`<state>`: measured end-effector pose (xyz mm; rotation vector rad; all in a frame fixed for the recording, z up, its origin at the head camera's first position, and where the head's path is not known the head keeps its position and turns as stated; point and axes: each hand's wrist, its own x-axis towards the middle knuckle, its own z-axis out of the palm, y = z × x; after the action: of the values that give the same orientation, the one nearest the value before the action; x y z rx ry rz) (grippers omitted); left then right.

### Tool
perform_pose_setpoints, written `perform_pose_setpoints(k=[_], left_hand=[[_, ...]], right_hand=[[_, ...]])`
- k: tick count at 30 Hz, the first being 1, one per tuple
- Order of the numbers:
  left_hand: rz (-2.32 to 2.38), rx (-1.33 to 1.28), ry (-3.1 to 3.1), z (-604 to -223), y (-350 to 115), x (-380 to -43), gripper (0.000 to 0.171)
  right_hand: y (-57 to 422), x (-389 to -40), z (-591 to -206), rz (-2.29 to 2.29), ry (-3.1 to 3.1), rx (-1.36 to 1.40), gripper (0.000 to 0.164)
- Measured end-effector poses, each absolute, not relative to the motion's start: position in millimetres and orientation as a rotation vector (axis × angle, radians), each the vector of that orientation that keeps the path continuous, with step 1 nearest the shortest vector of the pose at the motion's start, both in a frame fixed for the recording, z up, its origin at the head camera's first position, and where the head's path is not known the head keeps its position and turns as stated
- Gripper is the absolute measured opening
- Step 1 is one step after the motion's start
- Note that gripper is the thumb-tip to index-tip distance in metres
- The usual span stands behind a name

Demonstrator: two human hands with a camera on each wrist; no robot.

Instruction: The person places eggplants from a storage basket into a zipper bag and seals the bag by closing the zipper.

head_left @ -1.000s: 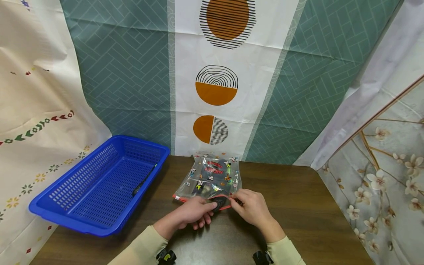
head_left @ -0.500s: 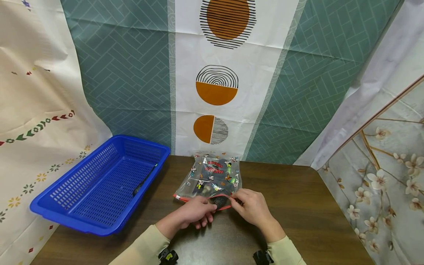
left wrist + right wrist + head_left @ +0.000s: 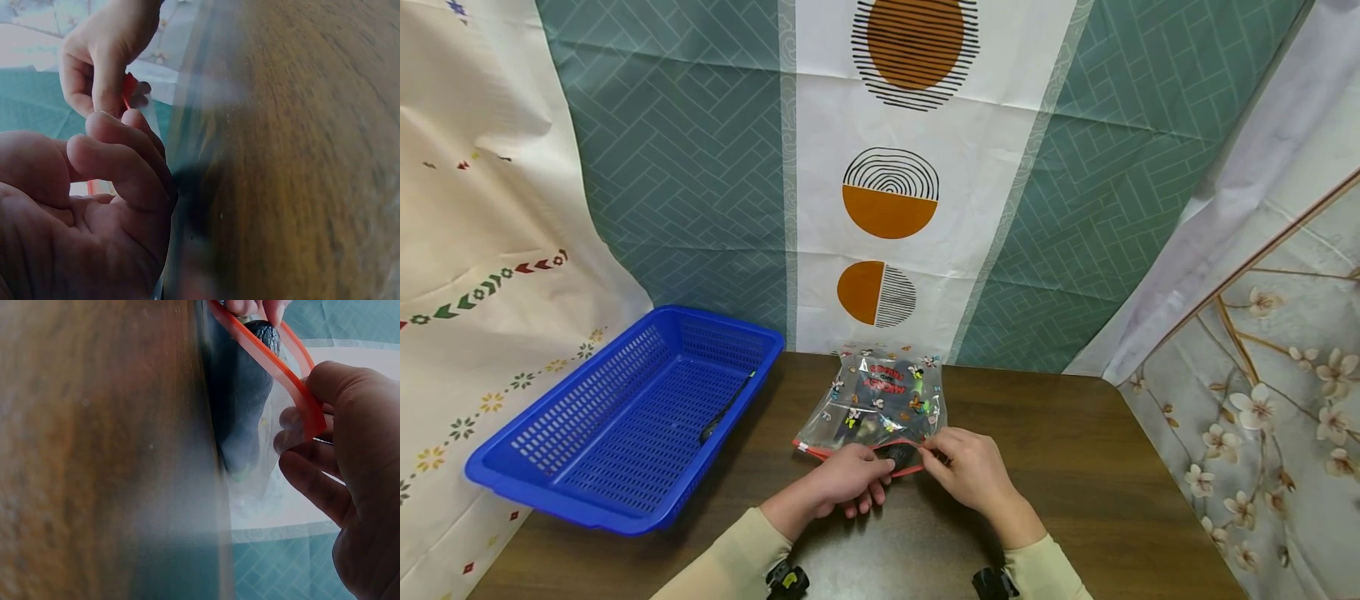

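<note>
A clear zip bag (image 3: 880, 400) with a red zip edge and cartoon print lies on the table, its mouth facing me. Just within the mouth shows a long, dark, wrinkled item (image 3: 240, 394); its kind is unclear. At the mouth's left side, my left hand (image 3: 850, 479) holds the edge, thumb on top by the dark item and fingers curled below. Those curled fingers fill the left wrist view, where the thumb's contact is hidden. My right hand (image 3: 970, 467) pinches the right part of the red zip edge (image 3: 294, 387) between thumb and fingers, keeping the mouth apart.
A blue plastic basket (image 3: 625, 500) stands on the left of the wooden table (image 3: 1045, 417). Inside it lies a thin dark item (image 3: 722, 417) with a green tip. A patterned curtain (image 3: 880, 125) hangs behind the table, and a floral cloth (image 3: 1285, 417) is at the right.
My left hand has shifted slightly rightward along the bag mouth, its thumb moving over the dark item. My right hand keeps its pinch in the same place. The bag has barely moved.
</note>
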<state>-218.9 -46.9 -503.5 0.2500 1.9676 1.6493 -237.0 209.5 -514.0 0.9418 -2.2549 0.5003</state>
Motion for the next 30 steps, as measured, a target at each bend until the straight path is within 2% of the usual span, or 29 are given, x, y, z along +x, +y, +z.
perform_pose_setpoints(k=[15, 30], left_hand=[[1.576, 0.263, 2.037, -509.6, -42.8, -221.1, 0.049], [1.543, 0.294, 1.986, -499.3, -54.1, -218.4, 0.043]], right_hand=[[209.4, -236.8, -513.9, 0.503, -2.251, 0.947, 0.015], [209.6, -237.3, -514.7, 0.5, -2.241, 0.942, 0.013]])
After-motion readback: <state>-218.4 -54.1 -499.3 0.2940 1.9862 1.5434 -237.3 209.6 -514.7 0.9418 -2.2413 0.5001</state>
